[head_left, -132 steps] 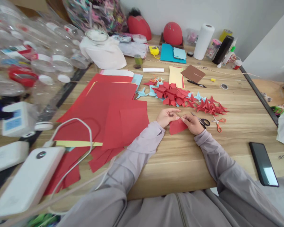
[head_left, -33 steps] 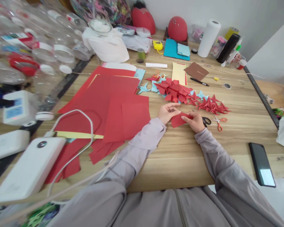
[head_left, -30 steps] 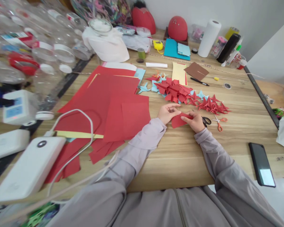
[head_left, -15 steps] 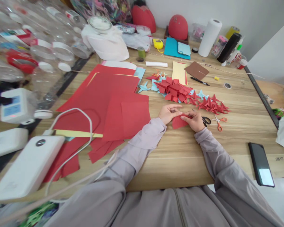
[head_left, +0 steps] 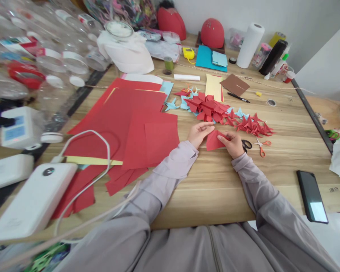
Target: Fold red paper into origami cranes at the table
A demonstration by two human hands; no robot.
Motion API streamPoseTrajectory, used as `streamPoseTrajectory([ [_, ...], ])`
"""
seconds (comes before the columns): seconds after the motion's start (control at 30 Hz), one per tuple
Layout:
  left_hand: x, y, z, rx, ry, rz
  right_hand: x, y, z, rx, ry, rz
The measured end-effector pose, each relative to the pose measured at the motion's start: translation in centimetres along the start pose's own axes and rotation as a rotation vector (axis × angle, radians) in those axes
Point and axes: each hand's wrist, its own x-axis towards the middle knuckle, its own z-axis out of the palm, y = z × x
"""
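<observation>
Red paper piece (head_left: 214,141) is between the two hands, just above or on the table (head_left: 209,189); contact with the wood cannot be told. It lies on the near side of the star cluster, right of the large red sheets.

Right hand (head_left: 232,144): narrow, thumb laid on the face of the piece at its right side, fingers curled behind; piece held in this pinch.

Left hand (head_left: 197,134): thumb and fingers reach right, little gap between them, tips at the upper left edge of the piece. Whether they pinch it or only touch it, cannot tell.

Surroundings: red folded stars (head_left: 209,107), with light blue ones among them, form a long heap on the far side of the hands. Black-handled scissors (head_left: 247,144) lie just beside the right hand, partly hidden by it; orange-handled scissors (head_left: 262,146), blades apart, lie further right. Large red sheets (head_left: 136,109) overlap on the left, well apart from the piece. Black pen (head_left: 238,97) and brown paper (head_left: 235,85) lie beyond the stars, near the yellow paper (head_left: 212,87). Phone (head_left: 312,196) lies at the near right, white power bank (head_left: 34,202) at the near left.
</observation>
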Motion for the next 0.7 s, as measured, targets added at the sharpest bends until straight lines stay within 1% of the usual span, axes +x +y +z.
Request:
streamPoseTrajectory([
  [0.1, 0.08, -0.55, -0.13, 0.080, -0.046, 0.007, 0.05, 0.03, 0.13, 0.047, 0.079, 0.006],
  [0.2, 0.06, -1.06, -0.15, 0.139, -0.048, 0.009, 0.07, 0.02, 0.27, 0.042, 0.108, -0.005],
  [0.37, -0.25, -0.83, 0.14, 0.207, -0.019, 0.071, 0.06, 0.22, 0.37, 0.044, 0.058, -0.028],
  [0.47, -0.44, -0.51, 0.30, 0.254, 0.000, 0.104, -0.01, 0.29, 0.37, -0.006, 0.049, -0.024],
  [0.7, -0.58, -0.50, 0.12, 0.350, 0.064, 0.164, -0.07, 0.35, 0.46, -0.010, -0.003, -0.043],
])
